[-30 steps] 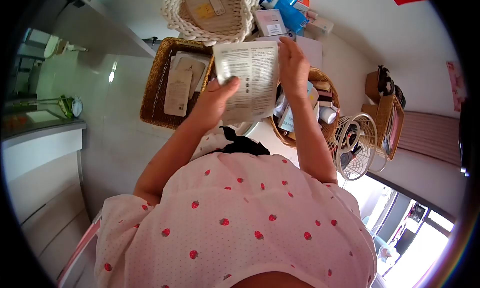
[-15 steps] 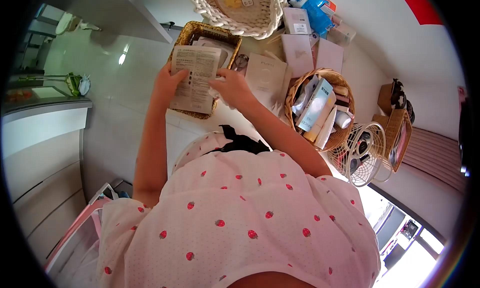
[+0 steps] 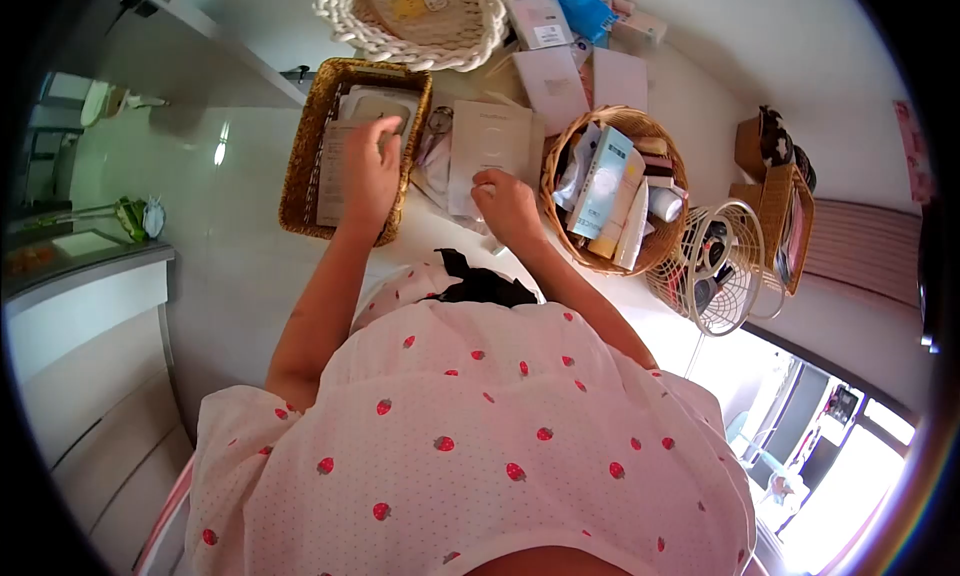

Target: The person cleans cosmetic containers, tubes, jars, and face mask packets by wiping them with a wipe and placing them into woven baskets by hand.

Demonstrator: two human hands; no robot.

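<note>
My left hand (image 3: 370, 181) is over the brown rectangular woven basket (image 3: 292, 201), its fingers partly spread and nothing visible in them. Beneath it in the basket lie a flat printed box (image 3: 331, 176) and a pale grey item (image 3: 378, 109). My right hand (image 3: 507, 211) has its fingers curled at the lower edge of a flat beige packet (image 3: 492, 136). A bit of crumpled white tissue (image 3: 493, 245) shows under that hand. Between basket and packet are a round clear-lidded item (image 3: 440, 120) and some crumpled white wrapping (image 3: 433, 176).
To the right stands a round wicker basket (image 3: 553, 181) full of tubes and boxes, with a white wire basket (image 3: 700, 306) beside it. A white chunky-knit basket (image 3: 340, 26) sits at the back. Pale pink boxes (image 3: 552, 84) and a blue packet (image 3: 590, 11) lie behind.
The printed box has gone from both hands into the rectangular basket. My left hand has let go of it. My right hand has moved right to the beige packet. The view has shifted.
</note>
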